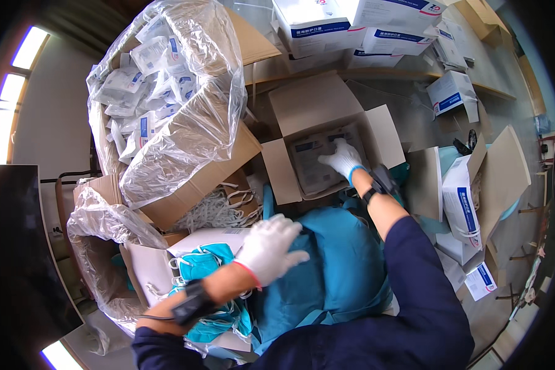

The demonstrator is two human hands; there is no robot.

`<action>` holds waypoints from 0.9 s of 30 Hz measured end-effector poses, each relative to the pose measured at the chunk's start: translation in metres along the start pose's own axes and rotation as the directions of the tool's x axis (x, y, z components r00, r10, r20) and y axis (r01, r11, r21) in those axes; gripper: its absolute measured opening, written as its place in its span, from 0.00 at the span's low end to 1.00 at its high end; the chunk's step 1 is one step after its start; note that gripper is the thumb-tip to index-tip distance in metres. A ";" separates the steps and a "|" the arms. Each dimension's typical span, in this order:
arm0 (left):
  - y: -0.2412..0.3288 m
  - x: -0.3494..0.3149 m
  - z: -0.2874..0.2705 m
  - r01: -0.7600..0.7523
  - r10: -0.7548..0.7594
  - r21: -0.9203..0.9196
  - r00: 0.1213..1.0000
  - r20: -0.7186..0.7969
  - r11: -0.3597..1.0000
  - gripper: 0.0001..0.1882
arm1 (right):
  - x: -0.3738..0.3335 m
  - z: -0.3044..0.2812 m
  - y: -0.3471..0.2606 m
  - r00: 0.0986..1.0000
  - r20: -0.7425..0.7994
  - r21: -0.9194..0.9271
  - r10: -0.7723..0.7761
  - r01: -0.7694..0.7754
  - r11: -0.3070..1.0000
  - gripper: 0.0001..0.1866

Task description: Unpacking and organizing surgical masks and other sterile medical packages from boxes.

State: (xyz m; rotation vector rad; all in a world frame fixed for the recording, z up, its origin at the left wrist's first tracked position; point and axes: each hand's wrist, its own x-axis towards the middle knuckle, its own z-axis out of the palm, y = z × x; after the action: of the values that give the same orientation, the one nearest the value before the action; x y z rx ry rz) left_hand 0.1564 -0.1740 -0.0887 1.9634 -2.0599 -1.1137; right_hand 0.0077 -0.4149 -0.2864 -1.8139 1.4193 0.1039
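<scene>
My right hand (pixel 346 161), in a white glove with a blue cuff, reaches into an open cardboard box (pixel 314 105). Its thumb and fingers are apart, over flat clear-wrapped packages (pixel 311 163) lying inside; whether it touches them I cannot make out. My left hand (pixel 270 250), in a white glove with a red cuff, hovers above the teal apron (pixel 345 259) on my lap, fingers stretched, thumb spread and nothing held. Beside that wrist, teal face masks (pixel 206 262) with white straps fill a box, partly hidden by my forearm.
A large plastic-lined carton (pixel 194 142) at the far left holds many small white packets (pixel 145 80). White strips (pixel 219 209) lie heaped below it. White-and-blue boxes (pixel 320 37) are stacked at the back. An open carton (pixel 505 179) stands right, a white-and-blue box (pixel 459 200) against it.
</scene>
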 end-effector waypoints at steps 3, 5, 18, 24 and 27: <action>0.001 0.002 0.063 0.080 -0.087 0.157 0.995 0.039 0.984 0.33 | 0.033 0.035 0.011 0.998 -0.007 0.002 0.058 -0.058 0.998 0.51; -0.009 -0.004 0.080 0.092 -0.085 0.183 0.995 -0.043 0.979 0.31 | 0.041 0.059 -0.001 0.998 -0.022 0.017 0.064 -0.064 0.998 0.56; -0.028 -0.006 0.088 0.009 0.016 0.061 0.919 -0.394 0.998 0.13 | 0.095 0.156 0.000 0.953 -0.161 -0.276 -0.255 0.205 0.939 0.31; -0.022 0.013 0.085 -0.073 0.091 0.058 0.889 -0.449 0.996 0.09 | 0.085 0.079 0.012 0.991 -0.106 -0.034 0.076 -0.080 0.996 0.30; -0.022 0.008 0.084 -0.037 0.075 0.092 0.888 -0.454 0.995 0.07 | 0.045 0.025 -0.023 0.948 -0.147 0.169 0.284 -0.258 0.951 0.36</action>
State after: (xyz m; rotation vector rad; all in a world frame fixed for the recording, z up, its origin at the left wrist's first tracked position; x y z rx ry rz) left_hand 0.1292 -0.1423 -0.1658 1.9483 -1.9075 -0.4905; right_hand 0.0536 -0.4327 -0.3138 -1.5277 1.7469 -0.0160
